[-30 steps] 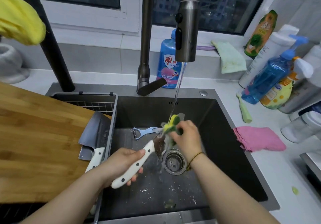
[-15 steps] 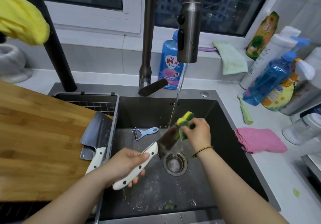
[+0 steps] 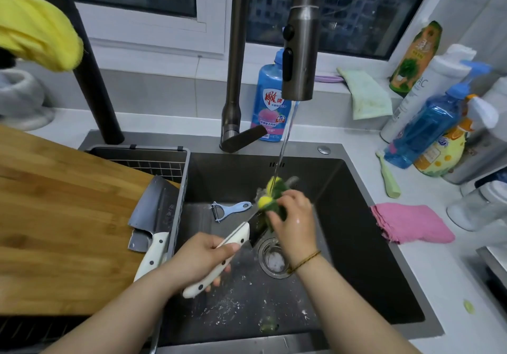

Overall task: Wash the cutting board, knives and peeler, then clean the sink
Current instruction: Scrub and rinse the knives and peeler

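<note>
The left hand (image 3: 198,258) is gripping the knife (image 3: 238,237) over the sink (image 3: 362,230), and the right hand (image 3: 293,219) is pinching the sponge (image 3: 265,202) on its blade under the tap (image 3: 299,51). Rinsing is probably coming next, carefully.

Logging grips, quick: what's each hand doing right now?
Left hand: grips the knife by its white handle.
Right hand: grips the yellow-green sponge.
</note>
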Demonstrator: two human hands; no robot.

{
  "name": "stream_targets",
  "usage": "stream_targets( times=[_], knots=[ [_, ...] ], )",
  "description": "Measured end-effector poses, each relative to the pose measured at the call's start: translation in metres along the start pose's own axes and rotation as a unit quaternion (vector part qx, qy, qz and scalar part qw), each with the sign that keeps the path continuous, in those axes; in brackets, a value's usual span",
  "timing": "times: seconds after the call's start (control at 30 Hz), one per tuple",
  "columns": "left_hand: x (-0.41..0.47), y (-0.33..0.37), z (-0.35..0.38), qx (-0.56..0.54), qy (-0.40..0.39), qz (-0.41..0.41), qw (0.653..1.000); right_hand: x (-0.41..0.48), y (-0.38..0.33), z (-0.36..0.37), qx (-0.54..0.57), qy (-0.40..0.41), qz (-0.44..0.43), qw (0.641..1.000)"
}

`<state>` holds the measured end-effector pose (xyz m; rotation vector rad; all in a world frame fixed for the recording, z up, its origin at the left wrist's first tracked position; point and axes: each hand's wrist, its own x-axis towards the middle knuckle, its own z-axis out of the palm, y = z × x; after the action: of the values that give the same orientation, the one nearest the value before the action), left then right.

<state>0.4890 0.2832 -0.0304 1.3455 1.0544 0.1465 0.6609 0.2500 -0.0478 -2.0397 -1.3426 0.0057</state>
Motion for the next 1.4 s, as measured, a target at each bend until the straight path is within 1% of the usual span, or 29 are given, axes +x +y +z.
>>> stream_targets(
  times=[0.03,0.07,0.1,0.17,0.27,0.33,0.37,0.43,0.5,0.53,0.57,0.6,0.63,0.67,0.73,0.8,0.87,0.9,0.97,1.0,1.03,1.1,1.13,1.17,1.2,1.27,1.33,1.37,1.4],
  knots=[
    [0.001,0.001,-0.001,0.010,0.004,0.006,1.000,-0.008,-0.004,0.006,0.004,0.015,-0.058,0.998],
    [0.001,0.002,-0.002,0.016,0.004,0.008,1.000,-0.014,-0.006,0.010,0.017,0.012,-0.096,0.995],
    [0.001,0.002,-0.003,0.013,0.000,0.007,1.000,-0.018,-0.006,0.012,0.034,-0.004,-0.109,0.993],
    [0.000,0.000,-0.002,-0.018,-0.010,-0.002,1.000,-0.017,0.001,0.012,0.051,-0.011,-0.094,0.994],
    [-0.002,-0.004,0.002,-0.046,-0.022,-0.009,0.999,-0.004,0.012,0.004,0.066,0.009,0.023,0.997],
    [-0.001,-0.004,0.004,-0.056,-0.024,-0.008,0.998,0.001,0.010,0.003,0.077,0.027,0.073,0.994],
    [-0.001,-0.004,0.003,-0.062,-0.021,-0.007,0.998,-0.001,0.005,0.005,0.076,0.032,0.066,0.994],
    [0.000,-0.001,0.002,-0.064,-0.008,0.005,0.998,-0.012,-0.004,0.008,0.066,0.032,0.001,0.997],
    [-0.001,0.002,-0.001,-0.028,0.011,0.026,0.999,-0.019,-0.005,0.008,0.064,0.021,-0.072,0.995],
    [-0.001,0.003,-0.001,0.000,0.021,0.038,0.999,-0.017,-0.003,0.006,0.059,0.014,-0.088,0.994],
    [-0.002,0.003,-0.001,0.032,0.030,0.049,0.998,-0.012,0.001,0.003,0.050,0.012,-0.083,0.995],
    [-0.002,0.002,-0.001,0.065,0.040,0.057,0.995,-0.005,0.006,-0.003,0.053,0.018,-0.053,0.997],
    [-0.003,0.000,-0.001,0.102,0.051,0.064,0.991,0.001,0.008,-0.009,0.068,0.020,0.001,0.997],
    [-0.003,-0.002,-0.002,0.146,0.064,0.073,0.985,0.007,0.013,-0.014,0.085,0.026,0.051,0.995],
    [-0.003,-0.004,-0.006,0.262,0.090,0.083,0.957,0.013,0.021,-0.021,0.097,0.052,0.107,0.988],
    [-0.003,-0.004,-0.010,0.364,0.128,0.077,0.919,0.012,0.020,-0.026,0.077,0.043,0.111,0.990],
    [-0.003,-0.003,-0.011,0.432,0.160,0.094,0.883,0.004,0.009,-0.022,0.024,-0.018,0.029,0.999],
    [-0.003,-0.001,-0.010,0.464,0.168,0.108,0.863,-0.003,0.001,-0.019,0.013,-0.059,-0.030,0.998],
    [0.001,0.000,-0.009,0.515,0.180,0.130,0.828,-0.013,-0.003,-0.009,-0.001,-0.137,-0.141,0.980],
    [0.002,-0.002,-0.010,0.532,0.185,0.133,0.816,-0.013,0.001,-0.007,-0.008,-0.145,-0.177,0.973],
    [0.002,-0.004,-0.011,0.540,0.186,0.130,0.810,-0.010,0.005,-0.008,-0.002,-0.150,-0.165,0.975],
    [0.003,-0.010,-0.011,0.545,0.192,0.133,0.805,-0.002,0.016,-0.014,-0.027,-0.148,-0.066,0.986],
    [0.004,-0.013,-0.011,0.551,0.196,0.138,0.800,0.001,0.026,-0.015,-0.033,-0.127,-0.011,0.991],
    [0.004,-0.015,-0.011,0.558,0.198,0.138,0.794,0.002,0.029,-0.013,-0.048,-0.109,0.013,0.993],
    [0.004,-0.016,-0.010,0.565,0.204,0.144,0.786,0.001,0.023,-0.012,-0.063,-0.102,0.011,0.993],
    [0.006,-0.017,-0.011,0.578,0.212,0.151,0.774,-0.008,0.004,-0.004,-0.037,-0.085,-0.088,0.992],
    [0.007,-0.018,-0.013,0.579,0.214,0.157,0.771,-0.017,-0.002,0.003,-0.022,-0.103,-0.200,0.974],
    [0.007,-0.019,-0.014,0.574,0.218,0.165,0.772,-0.017,-0.002,0.002,-0.023,-0.123,-0.216,0.968],
    [0.007,-0.020,-0.014,0.567,0.224,0.177,0.773,-0.014,0.001,-0.001,-0.019,-0.131,-0.202,0.970]
  ],
)
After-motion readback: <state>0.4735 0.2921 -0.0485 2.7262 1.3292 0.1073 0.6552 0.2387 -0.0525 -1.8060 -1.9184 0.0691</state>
